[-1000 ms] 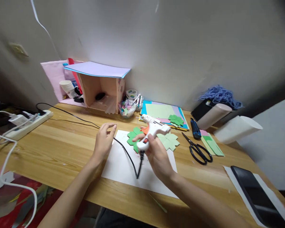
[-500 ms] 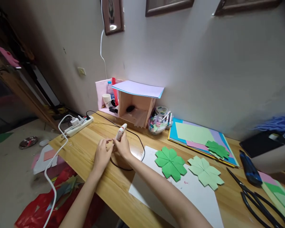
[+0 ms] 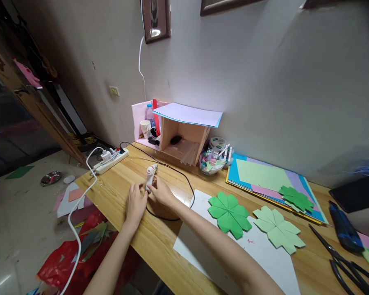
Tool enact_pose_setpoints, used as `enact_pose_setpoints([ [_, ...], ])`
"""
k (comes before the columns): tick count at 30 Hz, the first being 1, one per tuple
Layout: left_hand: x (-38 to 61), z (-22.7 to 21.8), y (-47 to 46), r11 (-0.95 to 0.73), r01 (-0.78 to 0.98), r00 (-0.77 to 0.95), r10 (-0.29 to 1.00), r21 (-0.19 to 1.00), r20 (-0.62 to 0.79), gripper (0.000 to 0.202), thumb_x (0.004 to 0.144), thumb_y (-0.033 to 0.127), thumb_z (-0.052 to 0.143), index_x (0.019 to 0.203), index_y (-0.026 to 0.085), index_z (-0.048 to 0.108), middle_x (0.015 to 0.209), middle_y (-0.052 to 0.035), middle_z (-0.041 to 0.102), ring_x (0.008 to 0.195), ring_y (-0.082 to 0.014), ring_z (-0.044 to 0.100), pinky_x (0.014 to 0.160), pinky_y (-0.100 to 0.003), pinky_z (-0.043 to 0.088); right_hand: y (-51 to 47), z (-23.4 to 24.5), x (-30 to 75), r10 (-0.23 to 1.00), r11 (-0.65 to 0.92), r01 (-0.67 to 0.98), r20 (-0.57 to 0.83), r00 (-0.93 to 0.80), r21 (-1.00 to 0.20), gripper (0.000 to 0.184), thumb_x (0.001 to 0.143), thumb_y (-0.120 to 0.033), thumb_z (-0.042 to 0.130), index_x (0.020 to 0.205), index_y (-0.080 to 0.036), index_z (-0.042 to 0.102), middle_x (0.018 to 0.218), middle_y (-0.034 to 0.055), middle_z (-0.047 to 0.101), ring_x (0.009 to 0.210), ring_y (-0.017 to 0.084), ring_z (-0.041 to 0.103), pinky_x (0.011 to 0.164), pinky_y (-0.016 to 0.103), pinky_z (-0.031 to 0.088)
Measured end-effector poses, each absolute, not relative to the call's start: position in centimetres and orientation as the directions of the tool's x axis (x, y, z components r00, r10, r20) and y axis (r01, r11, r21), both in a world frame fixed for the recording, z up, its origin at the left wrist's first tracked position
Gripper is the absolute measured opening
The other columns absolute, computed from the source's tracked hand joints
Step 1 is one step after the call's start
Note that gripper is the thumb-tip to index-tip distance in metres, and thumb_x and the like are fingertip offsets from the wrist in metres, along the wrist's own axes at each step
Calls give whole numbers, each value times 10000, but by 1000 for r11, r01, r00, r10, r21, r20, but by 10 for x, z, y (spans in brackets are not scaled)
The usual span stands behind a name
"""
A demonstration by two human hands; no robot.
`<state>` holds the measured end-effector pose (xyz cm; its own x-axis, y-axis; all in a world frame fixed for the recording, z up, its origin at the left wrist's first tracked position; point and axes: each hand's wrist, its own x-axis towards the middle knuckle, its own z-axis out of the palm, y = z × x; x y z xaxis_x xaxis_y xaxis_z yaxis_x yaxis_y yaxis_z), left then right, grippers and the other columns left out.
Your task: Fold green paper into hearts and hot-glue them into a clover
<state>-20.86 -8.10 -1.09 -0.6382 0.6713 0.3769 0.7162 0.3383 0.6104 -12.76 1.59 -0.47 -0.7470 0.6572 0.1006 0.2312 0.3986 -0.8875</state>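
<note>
A white glue gun stands on the wooden table, left of the white sheet. My right hand is closed around its grip from the right. My left hand touches the gun's lower part from the left, fingers curled against it. The gun's black cord loops behind my right wrist and runs back to the power strip. A dark green paper flower and a light green paper flower lie on the white sheet to the right.
A small wooden box topped with lilac paper stands against the wall, a bowl of markers beside it. Stacked coloured paper holds a third green flower. Scissors and a blue knife lie far right. Paper scraps litter the floor at left.
My right hand carried the glue gun from over the white sheet to the table's left part and set it down upright. My left hand joined it. My view swung left.
</note>
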Motion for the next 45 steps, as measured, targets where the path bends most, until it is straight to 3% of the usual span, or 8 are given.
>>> enact_pose_setpoints([
  [4,-166,9,-76,271,783,-591,607,560,531,208,821,223,445,1012,161,499,977,-110,521,943,-242,532,838,-387,437,5,29,-40,511,621,225,171,-842,-751,347,834,-311,482,1151,-172,500,1091,110,596,917,195,573,806,321,430],
  [7,-130,17,-58,66,803,-416,775,593,476,179,852,201,386,982,172,506,946,-86,548,926,-209,538,824,-350,439,14,47,53,584,651,365,131,-801,-666,221,872,-297,414,984,-205,581,991,60,631,943,190,554,825,320,412],
  [12,-78,10,-5,-70,793,-105,963,605,249,240,864,255,370,1015,159,530,992,-106,591,962,-228,548,842,-371,428,54,35,201,958,285,856,158,-239,-431,170,840,-305,441,878,-179,548,938,104,617,929,248,550,824,367,392],
  [15,-53,3,23,-53,879,-30,986,474,166,294,856,305,384,1007,129,565,1009,-148,587,986,-284,527,840,-414,408,73,16,257,986,21,949,162,32,-314,270,788,-396,513,876,-141,509,921,171,594,943,305,539,804,389,389],
  [19,-34,-8,41,-29,897,-24,993,441,113,296,849,342,395,934,159,612,960,-125,582,947,-273,527,815,-385,409,85,-3,279,994,-64,886,-107,16,-460,414,697,-448,598,937,-134,476,903,143,597,886,273,567,742,342,422],
  [29,-37,-24,43,-155,812,47,978,562,202,202,821,317,472,925,221,617,948,-63,561,954,-232,517,847,-360,396,100,-18,285,990,-130,827,-117,78,-547,501,456,-441,735,805,-169,501,910,107,586,893,261,551,745,348,432],
  [36,-39,-22,39,-189,773,61,972,606,226,218,828,312,471,982,213,589,995,-68,555,992,-225,508,875,-357,389,87,12,296,977,-211,248,-208,39,-946,478,553,-359,730,917,-175,481,846,80,658,738,212,628,631,318,480],
  [45,-25,6,22,-104,585,-2,992,804,130,364,886,409,319,841,193,608,891,-57,623,878,-201,546,796,-314,400,64,27,216,952,-258,46,-262,-160,-965,529,548,-362,759,957,-175,480,865,75,675,778,210,648,686,326,494],
])
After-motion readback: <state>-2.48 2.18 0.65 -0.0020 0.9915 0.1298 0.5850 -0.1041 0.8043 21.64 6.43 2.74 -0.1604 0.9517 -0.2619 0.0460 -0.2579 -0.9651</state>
